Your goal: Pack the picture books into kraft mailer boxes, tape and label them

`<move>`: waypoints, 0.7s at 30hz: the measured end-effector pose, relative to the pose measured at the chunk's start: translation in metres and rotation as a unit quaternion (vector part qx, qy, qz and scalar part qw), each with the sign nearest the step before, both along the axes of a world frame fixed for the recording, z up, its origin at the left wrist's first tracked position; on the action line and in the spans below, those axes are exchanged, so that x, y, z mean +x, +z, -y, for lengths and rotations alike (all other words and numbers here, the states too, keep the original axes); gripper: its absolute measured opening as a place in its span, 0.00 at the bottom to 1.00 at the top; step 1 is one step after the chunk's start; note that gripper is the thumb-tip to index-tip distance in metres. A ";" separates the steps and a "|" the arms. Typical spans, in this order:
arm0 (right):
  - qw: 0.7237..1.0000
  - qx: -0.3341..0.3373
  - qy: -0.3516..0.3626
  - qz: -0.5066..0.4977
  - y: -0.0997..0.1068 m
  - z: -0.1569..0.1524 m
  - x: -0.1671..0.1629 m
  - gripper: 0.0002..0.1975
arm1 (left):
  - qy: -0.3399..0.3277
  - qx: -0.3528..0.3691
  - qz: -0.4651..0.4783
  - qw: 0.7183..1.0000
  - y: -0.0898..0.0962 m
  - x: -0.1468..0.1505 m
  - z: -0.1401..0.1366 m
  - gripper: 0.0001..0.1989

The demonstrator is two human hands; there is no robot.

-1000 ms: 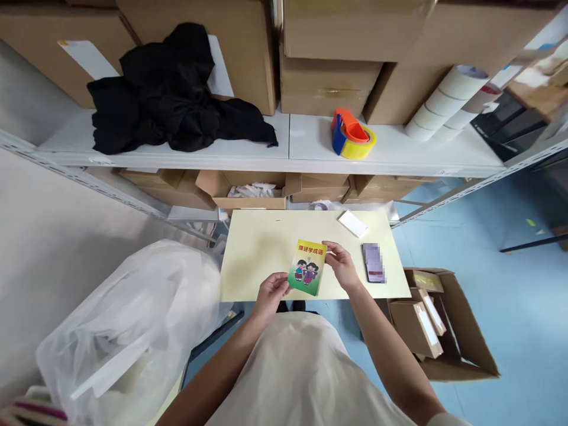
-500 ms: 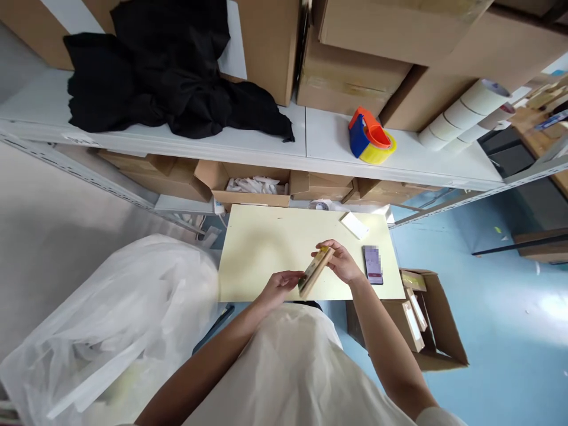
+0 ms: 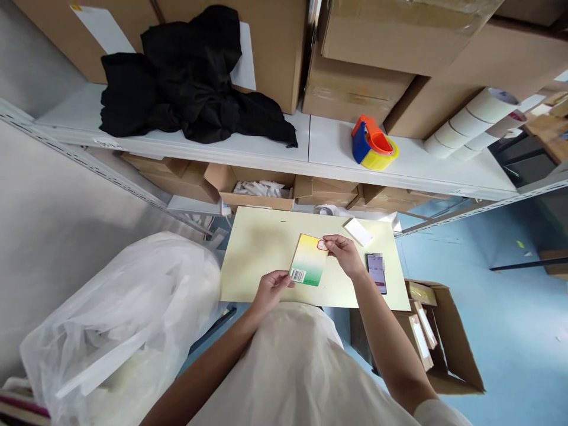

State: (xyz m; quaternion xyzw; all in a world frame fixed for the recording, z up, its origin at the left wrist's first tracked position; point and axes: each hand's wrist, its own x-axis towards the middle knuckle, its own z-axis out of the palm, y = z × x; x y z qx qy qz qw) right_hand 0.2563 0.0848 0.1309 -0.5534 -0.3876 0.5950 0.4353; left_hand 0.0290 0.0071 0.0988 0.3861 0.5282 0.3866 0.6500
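Between my hands is a flat box-like pack (image 3: 309,260), yellow at the top and fading to green, its broad face turned up to me. A barcode is printed at its lower left and a small red-edged label at its upper right. My left hand (image 3: 271,288) pinches the lower left corner. By the red-edged label, my right hand (image 3: 345,254) grips the upper right edge. The pack is held over the pale yellow tabletop (image 3: 257,242). To the right on that top lie a small white box (image 3: 358,232) and a phone (image 3: 377,273) with a lit screen.
A large clear plastic bag (image 3: 133,296) bulges at the left. An open carton (image 3: 461,343) with several boxes stands on the floor at right. Across the back, a white shelf (image 3: 328,142) carries black cloth (image 3: 190,83), a tape dispenser (image 3: 373,145), tape rolls (image 3: 470,121) and cartons.
The pack was seen nearly edge-on; now it is turned so its yellow-green face with the barcode shows. Both hands still grip it. The camera view has shifted slightly.
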 end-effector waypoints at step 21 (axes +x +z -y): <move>0.990 0.007 0.035 -0.137 -0.002 0.024 0.009 0.26 | -0.003 -0.110 0.154 0.982 0.007 0.027 0.014 0.20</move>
